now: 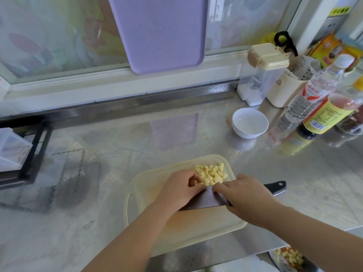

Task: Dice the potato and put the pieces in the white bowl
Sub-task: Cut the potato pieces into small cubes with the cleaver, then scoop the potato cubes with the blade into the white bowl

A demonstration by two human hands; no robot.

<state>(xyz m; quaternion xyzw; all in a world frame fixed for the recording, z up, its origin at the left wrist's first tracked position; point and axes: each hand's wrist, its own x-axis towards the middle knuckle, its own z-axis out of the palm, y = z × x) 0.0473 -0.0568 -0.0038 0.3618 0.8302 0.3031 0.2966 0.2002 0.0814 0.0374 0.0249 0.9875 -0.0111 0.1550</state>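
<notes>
Okay, fingers first: the fingers (188,174) of your left hand (180,190) are curled in and bunched together, hooked round the near-left edge of the potato dice (211,173). Your right hand (243,195) has its fingertips (222,187) lying close together along the top of the knife (202,202) blade, right up against the same pile. That hand holds the one knife where the blade meets the black handle, which pokes out past it to the right; can't see your thumb, so no idea where it sits.

The dice are in one heap at the far end of the cream cutting board (206,226), too overlapped for a proper count, wedged between your left fingers and the tilted blade; none are in the white bowl (247,132), and that one bowl sits on the counter (137,150) well beyond the board, off to the right.

Counting outward from there: a second board, the purple board (157,32), leans upright against the window; one clear container with a beige lid (263,75) and one beige holder (284,93) stand behind the bowl; two bottles show plainly, a clear bottle (314,89) and a dark sauce bottle (328,114) with a yellow label, with more stuff cut off at the right edge; one black rack (35,148) sits far left; one metal bowl (288,258) of chopped bits peeks in at the bottom right.
</notes>
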